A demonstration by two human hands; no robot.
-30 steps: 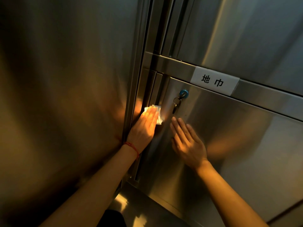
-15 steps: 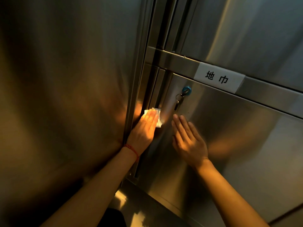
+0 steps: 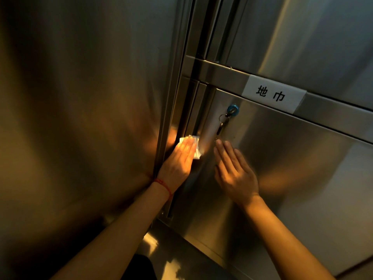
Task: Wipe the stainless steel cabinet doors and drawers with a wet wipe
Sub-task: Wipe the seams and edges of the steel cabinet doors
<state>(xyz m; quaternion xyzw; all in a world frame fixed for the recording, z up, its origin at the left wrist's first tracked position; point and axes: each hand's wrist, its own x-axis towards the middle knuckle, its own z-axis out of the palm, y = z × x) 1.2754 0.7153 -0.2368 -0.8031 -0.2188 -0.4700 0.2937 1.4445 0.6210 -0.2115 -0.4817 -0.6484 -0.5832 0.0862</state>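
Right now the left hand is pressing a white wet wipe flat against the left edge of the lower cabinet door, its fingers lying straight and close together over the cloth rather than curling round it. Most of the wipe is sitting under the fingers, with a crumpled corner showing past the fingertips and along their right side, just beside the dark vertical gap where the door is meeting the frame. A thin red string is circling the left wrist. The right hand is resting open on the same door a little to the right, palm toward the steel, fingers straight and slightly spread, holding nothing. Its fingertips are pointing up toward a blue-topped key sitting in the lock, and a small bunch of keys is hanging from it just above them. Farther up, a white label with two black characters is sticking to the horizontal bar between the lower door and the upper door. A wide steel panel is filling the left side, glowing warm near the hand.
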